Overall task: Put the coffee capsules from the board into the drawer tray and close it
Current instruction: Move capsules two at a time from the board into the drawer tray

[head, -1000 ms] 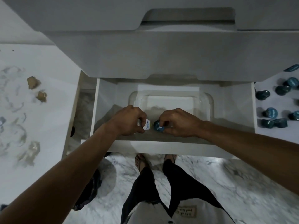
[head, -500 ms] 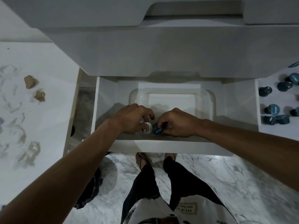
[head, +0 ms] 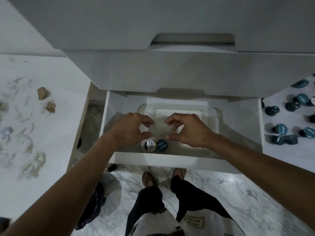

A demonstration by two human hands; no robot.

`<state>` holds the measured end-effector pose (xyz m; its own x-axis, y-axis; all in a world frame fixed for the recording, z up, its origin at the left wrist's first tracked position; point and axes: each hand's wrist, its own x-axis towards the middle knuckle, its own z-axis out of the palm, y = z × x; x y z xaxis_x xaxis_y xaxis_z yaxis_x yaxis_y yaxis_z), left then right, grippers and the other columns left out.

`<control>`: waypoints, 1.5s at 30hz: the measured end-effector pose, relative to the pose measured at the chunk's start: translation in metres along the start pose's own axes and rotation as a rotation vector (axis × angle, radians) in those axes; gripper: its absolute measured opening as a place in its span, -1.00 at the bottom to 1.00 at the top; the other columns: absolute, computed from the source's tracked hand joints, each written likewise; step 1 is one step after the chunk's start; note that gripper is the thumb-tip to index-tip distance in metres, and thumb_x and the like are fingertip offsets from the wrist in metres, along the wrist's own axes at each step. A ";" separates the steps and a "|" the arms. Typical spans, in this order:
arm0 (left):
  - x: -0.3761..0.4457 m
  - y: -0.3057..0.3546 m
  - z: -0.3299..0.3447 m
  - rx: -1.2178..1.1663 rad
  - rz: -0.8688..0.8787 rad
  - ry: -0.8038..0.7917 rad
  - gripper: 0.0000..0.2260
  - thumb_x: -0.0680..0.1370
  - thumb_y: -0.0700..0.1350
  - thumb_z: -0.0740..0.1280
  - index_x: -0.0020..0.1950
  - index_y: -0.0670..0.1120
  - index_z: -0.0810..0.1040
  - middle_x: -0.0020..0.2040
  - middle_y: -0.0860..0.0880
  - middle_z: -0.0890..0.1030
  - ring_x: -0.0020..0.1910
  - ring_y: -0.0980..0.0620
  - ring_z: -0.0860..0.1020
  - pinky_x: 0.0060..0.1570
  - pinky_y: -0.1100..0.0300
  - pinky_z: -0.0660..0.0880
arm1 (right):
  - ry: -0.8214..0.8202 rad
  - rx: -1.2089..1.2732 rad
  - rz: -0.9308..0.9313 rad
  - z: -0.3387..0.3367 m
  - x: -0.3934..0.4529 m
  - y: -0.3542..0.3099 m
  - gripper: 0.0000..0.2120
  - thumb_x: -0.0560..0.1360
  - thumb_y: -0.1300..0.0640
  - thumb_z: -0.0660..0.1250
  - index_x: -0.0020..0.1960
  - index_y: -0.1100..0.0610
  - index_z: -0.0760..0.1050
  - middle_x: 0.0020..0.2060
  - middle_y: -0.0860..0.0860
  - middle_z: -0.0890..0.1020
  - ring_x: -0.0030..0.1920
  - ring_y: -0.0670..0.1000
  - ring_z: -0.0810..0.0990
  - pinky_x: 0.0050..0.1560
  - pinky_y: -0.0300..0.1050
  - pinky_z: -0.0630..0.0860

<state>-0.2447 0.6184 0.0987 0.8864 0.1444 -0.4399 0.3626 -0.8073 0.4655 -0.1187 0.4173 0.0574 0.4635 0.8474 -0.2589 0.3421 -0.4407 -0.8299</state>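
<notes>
A: Drawer contents?
B: Clear plastic tray (head: 215, 116), centre frame; black-and-white capsule (head: 150, 145) touching blue capsule (head: 162, 145) at its lower edge.
A: Hands?
B: Left hand (head: 131, 132), right hand (head: 187, 130): fingers loosely curled, empty, above capsules.
A: Remainder?
B: Blue capsules (head: 281, 128), white board, right edge.

lay scattered on the white marbled countertop (head: 42, 150) at left: two brown scraps (head: 46, 99), near each other. stretched below: grey-veined marble floor (head: 238, 201), with dark cloth (head: 92, 208) heaped beside the cabinet's foot and sandalled feet (head: 148, 179) planted on it.
</notes>
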 end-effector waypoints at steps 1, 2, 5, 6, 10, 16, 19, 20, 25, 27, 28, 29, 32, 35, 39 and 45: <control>-0.005 0.003 -0.002 -0.075 -0.022 0.048 -0.62 0.47 0.08 0.45 0.27 0.11 0.54 0.17 0.17 0.62 -0.24 0.34 0.56 -0.10 0.54 0.38 | 0.064 0.042 0.012 -0.003 -0.004 -0.004 -0.53 0.32 0.03 0.59 0.18 0.00 0.55 0.02 -0.14 0.63 -0.07 -0.18 0.62 -0.15 -0.33 0.53; -0.010 0.006 -0.003 -0.141 -0.042 0.092 -0.61 0.46 0.07 0.46 0.27 0.09 0.55 0.18 0.14 0.62 -0.21 0.28 0.61 -0.05 0.41 0.49 | 0.119 0.080 0.026 -0.006 -0.010 -0.009 -0.49 0.31 0.02 0.60 0.22 0.01 0.54 0.02 -0.13 0.63 -0.07 -0.18 0.62 -0.12 -0.33 0.55; -0.022 0.019 -0.010 -0.203 -0.043 0.187 -0.59 0.44 0.07 0.48 0.26 0.03 0.57 0.16 0.11 0.63 -0.11 0.22 0.64 0.03 0.19 0.58 | 0.261 0.186 0.069 -0.013 -0.027 -0.025 -0.43 0.30 0.01 0.60 0.26 0.03 0.53 0.02 -0.13 0.64 -0.07 -0.18 0.63 -0.02 -0.29 0.58; -0.025 0.024 -0.012 -0.207 -0.026 0.214 -0.60 0.44 0.07 0.49 0.25 0.01 0.58 0.16 0.11 0.64 -0.09 0.20 0.64 0.04 0.19 0.58 | 0.306 0.213 0.082 -0.014 -0.034 -0.031 -0.43 0.30 0.01 0.60 0.27 0.03 0.53 0.02 -0.13 0.64 -0.07 -0.18 0.63 0.00 -0.29 0.58; -0.037 0.046 -0.012 -0.213 0.032 0.275 -0.64 0.45 0.06 0.47 0.21 0.00 0.59 0.13 0.07 0.65 -0.07 0.19 0.62 -0.04 0.34 0.49 | 0.489 0.308 0.147 -0.007 -0.070 -0.046 -0.47 0.31 0.01 0.60 0.24 0.03 0.55 0.01 -0.09 0.65 -0.08 -0.12 0.65 0.01 -0.26 0.59; -0.039 0.117 0.005 -0.256 0.187 0.262 -0.74 0.44 0.05 0.48 0.11 0.06 0.62 0.02 0.15 0.64 -0.17 0.35 0.58 -0.27 0.58 0.38 | 0.704 0.346 0.224 -0.010 -0.151 -0.048 -0.54 0.38 0.01 0.55 0.24 0.03 0.54 0.02 -0.07 0.65 -0.09 -0.13 0.65 -0.12 -0.40 0.53; -0.036 0.172 0.020 -0.314 0.296 0.249 -0.75 0.45 0.00 0.49 0.10 0.05 0.63 0.00 0.14 0.64 -0.16 0.34 0.60 -0.25 0.60 0.39 | 0.811 0.306 0.264 -0.029 -0.203 -0.035 -0.57 0.41 0.03 0.51 0.24 0.04 0.54 0.01 -0.06 0.66 -0.10 -0.18 0.65 -0.14 -0.42 0.53; -0.034 0.193 0.027 -0.322 0.337 0.234 -0.75 0.45 -0.01 0.49 0.11 0.03 0.63 0.00 0.13 0.65 -0.15 0.31 0.61 -0.22 0.59 0.40 | 0.850 0.305 0.279 -0.037 -0.221 -0.029 -0.58 0.42 0.04 0.51 0.25 0.04 0.54 0.01 -0.05 0.66 -0.11 -0.17 0.65 -0.14 -0.40 0.54; -0.019 0.293 0.060 -0.301 0.476 0.168 -0.73 0.46 -0.01 0.48 0.15 0.02 0.62 0.01 0.13 0.64 -0.12 0.26 0.61 -0.11 0.41 0.46 | 1.036 0.261 0.397 -0.086 -0.304 0.019 -0.62 0.42 0.04 0.51 0.20 0.07 0.57 -0.04 -0.09 0.67 -0.14 -0.13 0.67 -0.09 -0.15 0.64; -0.007 0.328 0.075 -0.282 0.497 0.164 -0.73 0.47 -0.02 0.47 0.15 0.02 0.62 0.00 0.13 0.64 -0.13 0.25 0.61 -0.13 0.42 0.48 | 1.065 0.266 0.430 -0.109 -0.331 0.043 -0.62 0.44 0.05 0.50 0.22 0.07 0.56 -0.04 -0.04 0.67 -0.13 -0.07 0.68 -0.09 0.04 0.66; 0.000 0.342 0.084 -0.272 0.495 0.170 -0.74 0.47 -0.02 0.47 0.15 0.01 0.62 0.00 0.12 0.64 -0.13 0.25 0.61 -0.11 0.38 0.51 | 1.070 0.267 0.437 -0.121 -0.343 0.056 -0.62 0.44 0.05 0.50 0.23 0.06 0.56 -0.03 -0.02 0.66 -0.12 -0.06 0.68 -0.11 0.08 0.66; 0.008 0.355 0.094 -0.264 0.481 0.182 -0.73 0.47 -0.01 0.47 0.15 0.01 0.62 -0.01 0.12 0.64 -0.14 0.24 0.61 -0.08 0.31 0.55 | 1.076 0.263 0.439 -0.133 -0.354 0.069 -0.63 0.45 0.05 0.49 0.23 0.06 0.55 -0.02 0.00 0.66 -0.12 -0.04 0.68 -0.11 0.09 0.65; 0.033 0.381 0.126 -0.285 0.357 0.230 -0.73 0.45 -0.02 0.48 0.13 -0.03 0.62 -0.07 0.07 0.64 -0.16 0.14 0.63 -0.01 0.11 0.60 | 1.069 0.243 0.446 -0.168 -0.378 0.107 -0.64 0.47 0.06 0.47 0.24 0.07 0.55 0.00 0.01 0.67 -0.10 -0.04 0.67 -0.07 0.07 0.64; 0.051 0.388 0.154 -0.311 0.196 0.293 -0.77 0.45 -0.04 0.47 0.08 -0.02 0.61 -0.12 0.04 0.64 -0.16 0.03 0.63 -0.01 0.00 0.61 | 1.017 0.241 0.472 -0.195 -0.387 0.137 -0.66 0.47 0.06 0.46 0.23 0.05 0.56 -0.02 -0.02 0.68 -0.10 -0.08 0.67 -0.02 0.05 0.64; 0.065 0.385 0.179 -0.343 -0.014 0.388 -0.77 0.45 -0.06 0.48 0.08 -0.04 0.61 -0.12 -0.04 0.65 -0.16 -0.01 0.63 0.03 0.03 0.59 | 0.896 0.220 0.474 -0.220 -0.371 0.166 -0.70 0.49 0.07 0.44 0.20 0.04 0.55 -0.03 -0.03 0.67 -0.13 -0.13 0.66 -0.09 -0.09 0.61; 0.101 0.372 0.204 -0.329 -0.146 0.392 -0.61 0.50 -0.01 0.43 0.29 -0.06 0.50 0.14 -0.12 0.59 0.02 -0.05 0.60 0.02 0.15 0.51 | 0.749 0.167 0.460 -0.230 -0.308 0.201 -0.68 0.50 0.09 0.42 0.23 0.05 0.54 0.02 0.01 0.65 -0.13 -0.07 0.63 -0.12 -0.19 0.59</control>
<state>-0.0792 0.2162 0.0712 0.8382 0.4956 -0.2274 0.5055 -0.5497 0.6650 -0.0050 -0.0006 0.0837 0.9577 0.1558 -0.2421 -0.1062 -0.5907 -0.7999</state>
